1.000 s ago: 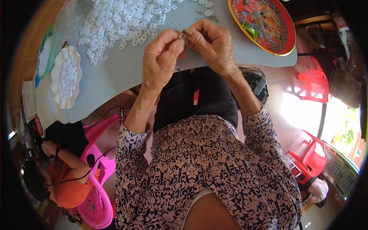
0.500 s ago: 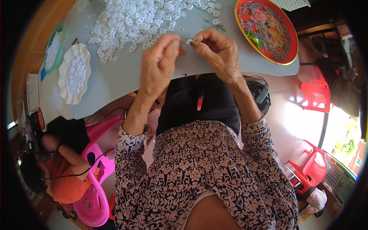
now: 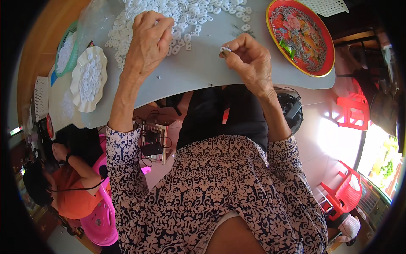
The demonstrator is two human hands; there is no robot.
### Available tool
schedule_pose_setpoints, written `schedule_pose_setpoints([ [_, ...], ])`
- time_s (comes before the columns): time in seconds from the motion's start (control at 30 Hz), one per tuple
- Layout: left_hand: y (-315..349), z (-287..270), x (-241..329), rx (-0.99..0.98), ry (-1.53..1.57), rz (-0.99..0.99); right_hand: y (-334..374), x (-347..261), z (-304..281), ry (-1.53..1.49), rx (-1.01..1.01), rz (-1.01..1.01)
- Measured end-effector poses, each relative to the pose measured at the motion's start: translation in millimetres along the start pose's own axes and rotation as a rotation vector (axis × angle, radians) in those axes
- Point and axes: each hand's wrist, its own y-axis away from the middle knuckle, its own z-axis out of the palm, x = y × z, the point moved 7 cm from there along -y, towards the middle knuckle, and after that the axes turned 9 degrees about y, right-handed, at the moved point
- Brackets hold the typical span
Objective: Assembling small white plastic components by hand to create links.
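Observation:
My right hand (image 3: pixel 252 63) is closed over the table, thumb and forefinger pinching a small white plastic piece (image 3: pixel 225 49). A bit of metal seems to show at that piece, too small to make out. My left hand (image 3: pixel 149 44) is above the near left part of a pile of white two-holed plastic pieces (image 3: pixel 190 10). Its fingers are bent down and drawn together, their tips hidden, so whatever they may grip cannot be seen. Right of my right hand stands a round red tray (image 3: pixel 331 55) holding many small grey metal parts (image 3: pixel 315 59).
A scalloped cream dish (image 3: pixel 76 80) of white pieces and a green basket (image 3: pixel 72 31) stand at the left. A green wrapper (image 3: pixel 287 49) lies in the red tray. Beyond the table's left edge sits a person in orange (image 3: pixel 80 197). Red chairs (image 3: pixel 353 112) stand at the right.
My left hand has moved left and away from my right hand, to the pile. My right hand still pinches the white piece, slightly farther right. The view has shifted a little.

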Motion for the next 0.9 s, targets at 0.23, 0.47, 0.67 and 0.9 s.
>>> schedule_pose_setpoints([
  [0.23,6.6,8.0,0.4,0.032,0.004,-0.006,0.5,-4.0,5.8,-0.051,-0.021,-0.042],
  [0.47,4.4,18.7,10.6,0.004,0.528,-0.314,0.3,-4.5,2.7,-0.053,-0.046,-0.076],
  [0.67,11.7,54.4,24.1,-0.023,1.454,-0.687,0.2,-6.5,1.5,-0.061,0.014,-0.085],
  [0.9,7.7,53.0,30.8,0.038,1.485,-0.666,-0.8,-5.1,2.7,-0.088,0.011,-0.102],
])
